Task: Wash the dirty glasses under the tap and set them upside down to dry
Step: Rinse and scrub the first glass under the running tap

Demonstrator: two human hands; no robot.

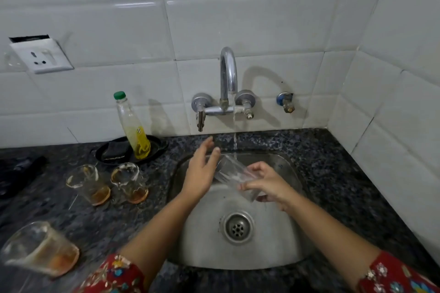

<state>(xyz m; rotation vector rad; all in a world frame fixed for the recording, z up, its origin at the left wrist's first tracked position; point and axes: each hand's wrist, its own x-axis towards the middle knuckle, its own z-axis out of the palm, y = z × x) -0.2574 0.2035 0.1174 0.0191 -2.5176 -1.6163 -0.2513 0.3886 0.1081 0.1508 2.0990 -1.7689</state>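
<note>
A clear glass (pixel 232 175) lies tilted over the steel sink (pixel 281 245), its mouth up under the thin stream from the tap (pixel 228 78). My right hand (pixel 266 184) grips its lower end. My left hand (pixel 202 169) is held flat with fingers spread beside the glass's mouth, touching or nearly touching it. Three dirty glasses with brown dregs stand upright on the dark granite counter to the left: one (pixel 89 184), another (pixel 129 182) beside it, and a third (pixel 39 247) near the front edge.
A soap bottle (pixel 132 126) with a green cap stands in a black dish (pixel 157 147) holding a dark scrubber, behind the glasses. A dark cloth (pixel 19 171) lies at far left. White tiled walls close in behind and on the right, with a wall socket (pixel 42 56) at left.
</note>
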